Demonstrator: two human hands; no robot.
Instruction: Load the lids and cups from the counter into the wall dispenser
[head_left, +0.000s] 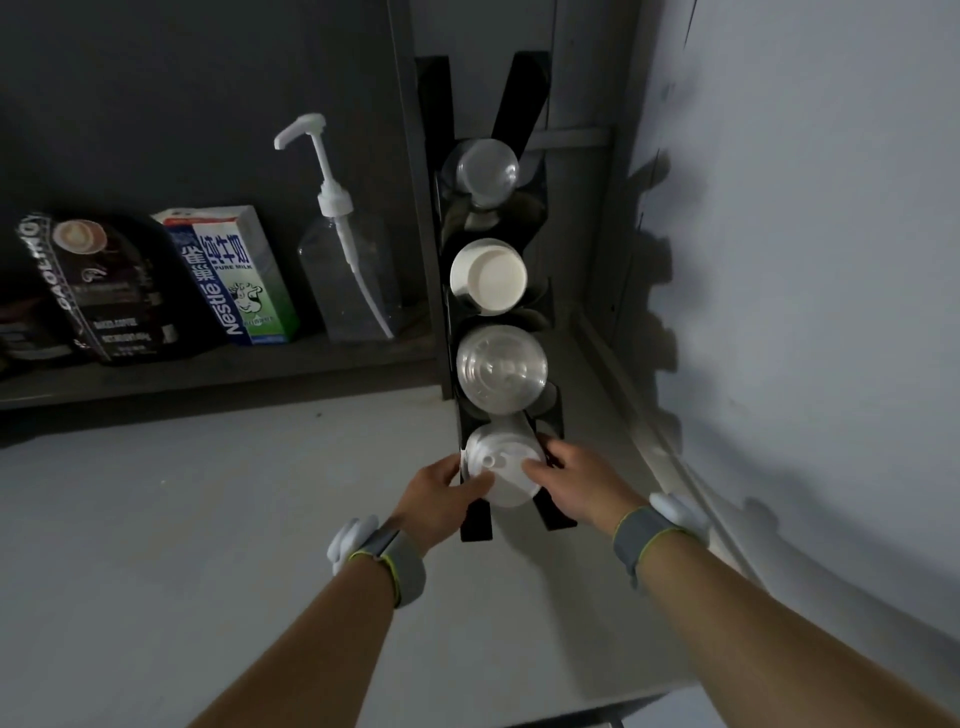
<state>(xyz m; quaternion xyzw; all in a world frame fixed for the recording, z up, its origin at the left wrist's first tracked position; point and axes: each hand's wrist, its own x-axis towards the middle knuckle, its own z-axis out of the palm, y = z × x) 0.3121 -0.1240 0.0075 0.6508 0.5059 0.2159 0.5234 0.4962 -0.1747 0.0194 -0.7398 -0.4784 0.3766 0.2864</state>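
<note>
Black metal frame: the wall dispenser (548, 512) was the largest task thing, one unit with four openings in a column, running up and away from the grip.
White plastic stack: the lids (501, 470) sat in the nearest opening, pinched between both hands; how many lids made up the stack could not be told (only the top one, with its sip spout, showed).
Handling: the lids looked light, thin and springy, likely slick and quick to fan apart, so the rim edges on opposite sides seemed the sound place to hold, not the domed top.
Left hand (441, 493): fingers closed on the stack's left edge, thumb lying over the top face.
Right hand (571, 480): fingertips pressed on the stack's right edge, grasping it too.
Above the grip: one clear dome lids stack (501, 369) in the next opening, touching nothing the hands held.
Further above: one white paper cups stack (488, 278), mouth outward, stiff but crushable.
Furthest above: one clear cups stack (485, 169), base outward.
Counter (208, 519): bare pale surface under both forearms; no loose cups or lids showed on it.
Left of the grip, well apart: one pump bottle (348, 270), one milk carton (228, 275), one coffee bag (98, 286).
Wrists: two grey bands, one each.
</note>
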